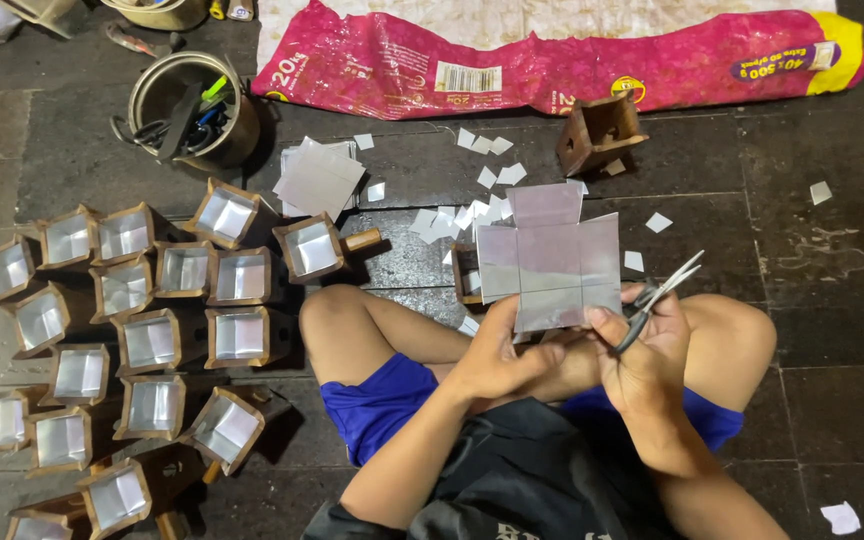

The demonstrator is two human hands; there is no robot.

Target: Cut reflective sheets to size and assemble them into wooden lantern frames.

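I sit cross-legged on a dark stone floor. Both hands hold up a silvery, cross-shaped foil sheet [550,258] above my knees. My left hand [497,352] pinches its lower left edge. My right hand [642,350] grips its lower right corner with the thumb and also holds a pair of scissors [660,298], blades pointing up and right. A small wooden box [466,272] stands just behind the sheet, partly hidden by it.
Several foil-lined wooden boxes [152,340] crowd the floor at left. A stack of foil sheets [318,178] and square offcuts [472,205] lie ahead. A metal pot of tools [192,110], a pink sack [552,60] and an unlined wooden box [600,132] sit farther back.
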